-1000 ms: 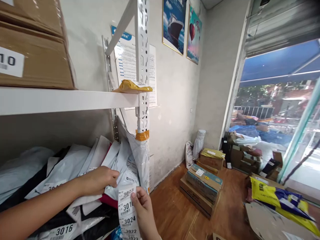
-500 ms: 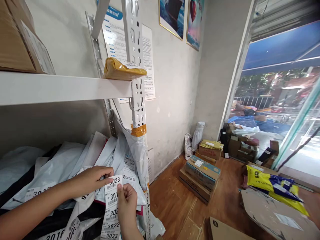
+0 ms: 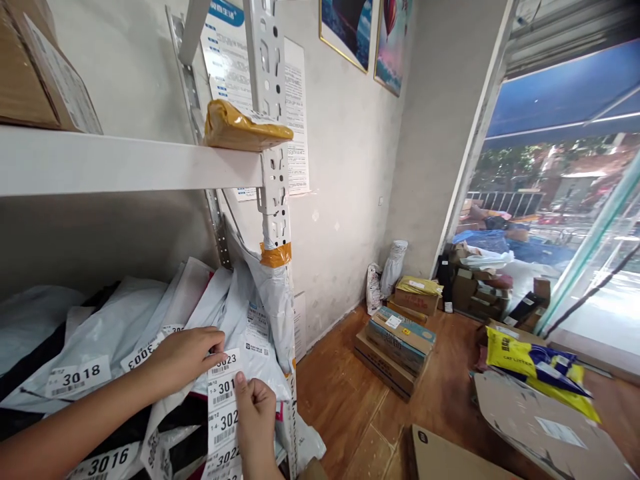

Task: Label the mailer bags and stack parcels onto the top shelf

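A strip of printed number labels (image 3: 223, 420) hangs down in front of the lower shelf. My left hand (image 3: 187, 357) pinches its top end, where a label ending in 023 shows. Just below, my right hand (image 3: 256, 417) is closed on the strip's right edge, thumb over the print. Behind both hands lie grey and white mailing bags (image 3: 130, 310), packed side by side on the shelf. One bag carries a label reading 3018 (image 3: 79, 377), and lower down another label reads 3016 (image 3: 107, 462).
A white metal rack post (image 3: 276, 200) stands right of my hands, with a yellow packet (image 3: 245, 127) on the shelf above. Stacked cartons (image 3: 397, 340), a cat litter bag (image 3: 535, 363) and flat cardboard (image 3: 540, 413) lie on the wooden floor by the glass door.
The view has tipped down slightly, so the rack appears higher. My hands keep hold of the label strip; more of the 3018 label shows beside my left forearm.
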The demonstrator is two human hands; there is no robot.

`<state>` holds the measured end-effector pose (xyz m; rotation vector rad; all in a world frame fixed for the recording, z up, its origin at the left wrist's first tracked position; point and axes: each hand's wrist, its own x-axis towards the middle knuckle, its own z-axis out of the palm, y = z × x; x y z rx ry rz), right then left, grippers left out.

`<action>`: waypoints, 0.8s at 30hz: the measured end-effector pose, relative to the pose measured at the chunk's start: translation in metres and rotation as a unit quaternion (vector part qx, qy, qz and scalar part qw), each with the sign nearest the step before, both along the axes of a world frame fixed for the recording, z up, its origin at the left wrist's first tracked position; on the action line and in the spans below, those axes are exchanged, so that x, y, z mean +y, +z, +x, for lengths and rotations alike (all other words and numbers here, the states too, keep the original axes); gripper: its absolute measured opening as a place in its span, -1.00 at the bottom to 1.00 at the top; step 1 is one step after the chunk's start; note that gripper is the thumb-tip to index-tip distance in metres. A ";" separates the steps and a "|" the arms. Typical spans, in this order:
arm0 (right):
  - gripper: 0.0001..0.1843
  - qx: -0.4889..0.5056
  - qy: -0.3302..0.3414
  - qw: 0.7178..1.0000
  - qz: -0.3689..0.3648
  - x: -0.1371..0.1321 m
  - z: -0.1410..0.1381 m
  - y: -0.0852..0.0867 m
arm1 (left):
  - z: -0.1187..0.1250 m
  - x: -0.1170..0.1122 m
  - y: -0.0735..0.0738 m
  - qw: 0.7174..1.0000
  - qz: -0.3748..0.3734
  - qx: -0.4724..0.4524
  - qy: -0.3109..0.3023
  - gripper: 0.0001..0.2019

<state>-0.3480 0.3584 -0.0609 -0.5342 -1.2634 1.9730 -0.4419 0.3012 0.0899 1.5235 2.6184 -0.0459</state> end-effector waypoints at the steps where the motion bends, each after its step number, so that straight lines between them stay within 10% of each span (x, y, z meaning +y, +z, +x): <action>1: -0.27 0.004 -0.001 1.000 -0.010 -0.001 0.000 -0.005 | 0.001 0.001 0.000 1.000 0.000 0.004 0.002 -0.78; 10: -0.41 -0.005 0.010 1.000 -0.019 -0.014 0.021 -0.017 | 0.003 -0.003 -0.005 0.997 -0.010 0.072 -0.004 -0.81; 15: -0.36 -0.025 -0.129 0.989 0.060 -0.020 0.032 -0.039 | 0.007 0.004 -0.009 0.994 -0.014 0.112 0.002 -0.80; 21: -0.58 0.050 -0.211 0.968 0.128 -0.012 0.052 -0.066 | 0.072 -0.008 0.002 0.978 0.033 0.180 0.095 -0.41; 24: -0.70 0.106 -0.260 0.956 0.085 -0.012 0.054 -0.064 | 0.113 -0.039 -0.008 0.990 0.142 0.003 0.010 -0.48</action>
